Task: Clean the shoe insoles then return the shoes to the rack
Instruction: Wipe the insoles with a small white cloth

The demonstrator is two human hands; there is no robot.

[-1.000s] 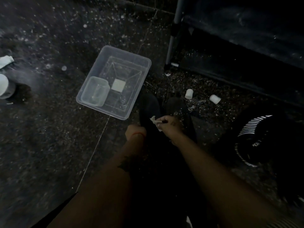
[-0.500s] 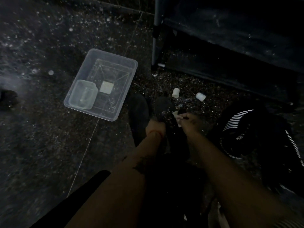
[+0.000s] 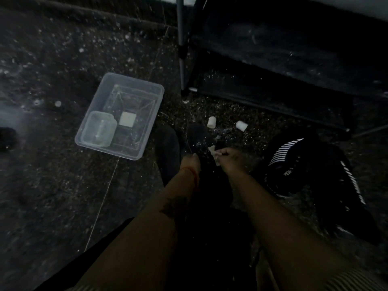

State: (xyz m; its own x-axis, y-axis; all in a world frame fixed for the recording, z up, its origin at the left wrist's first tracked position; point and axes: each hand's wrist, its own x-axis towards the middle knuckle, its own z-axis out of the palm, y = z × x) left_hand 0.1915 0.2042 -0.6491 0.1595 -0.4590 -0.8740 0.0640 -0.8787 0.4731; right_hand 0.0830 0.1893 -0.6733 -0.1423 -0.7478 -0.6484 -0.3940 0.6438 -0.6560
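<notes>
Two black shoes lie side by side on the dark speckled floor, the left shoe (image 3: 168, 148) and the right shoe (image 3: 199, 135). My left hand (image 3: 190, 161) holds the right shoe at its opening, fingers curled over the rim. My right hand (image 3: 228, 157) pinches a small pale cloth (image 3: 213, 151) against the inside of that shoe. The insole is hidden in the dark. The black shoe rack (image 3: 283, 66) stands at the upper right.
A clear plastic tub (image 3: 155, 95) with a smaller clear container (image 3: 99, 129) and a pale square inside sits left of the shoes. Two small white cylinders (image 3: 211, 122) (image 3: 241, 125) lie near the rack. A black bag with white stripes (image 3: 304, 169) lies at the right.
One second ago my hands worked at the left shoe; they have shifted to the right shoe. My head has turned, so the tub sits further left in view.
</notes>
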